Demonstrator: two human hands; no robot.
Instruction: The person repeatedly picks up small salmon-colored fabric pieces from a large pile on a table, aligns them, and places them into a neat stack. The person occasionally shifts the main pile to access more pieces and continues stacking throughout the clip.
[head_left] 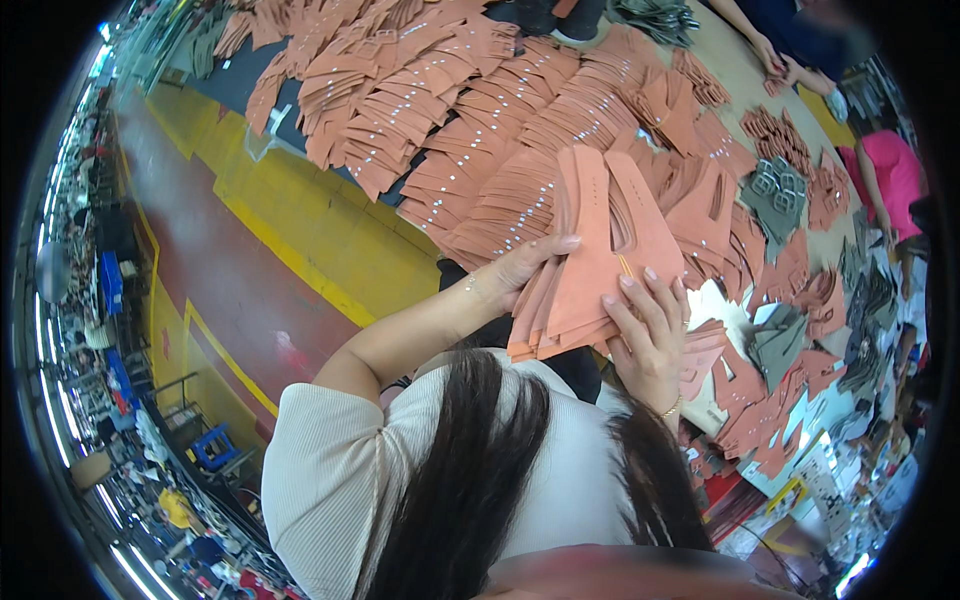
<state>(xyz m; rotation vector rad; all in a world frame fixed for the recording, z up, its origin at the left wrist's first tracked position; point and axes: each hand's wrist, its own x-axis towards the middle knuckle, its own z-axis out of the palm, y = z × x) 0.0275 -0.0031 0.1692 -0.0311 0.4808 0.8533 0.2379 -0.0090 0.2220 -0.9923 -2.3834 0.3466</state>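
I hold a fanned stack of terracotta-coloured leather cut pieces [590, 250] upright in front of me. My left hand [520, 268] grips the stack's left side, thumb lying across the pieces. My right hand [650, 335] presses its fingers against the stack's right face from below. The stack hangs above a table [735, 60] covered with many more of the same pieces.
Rows of overlapping terracotta pieces [440, 100] with small metal studs fill the table. Grey pieces [775, 190] lie at the right. Another person's hands [780, 60] work at the far edge, and a person in pink [890, 180] stands right. Red and yellow floor [250, 250] lies left.
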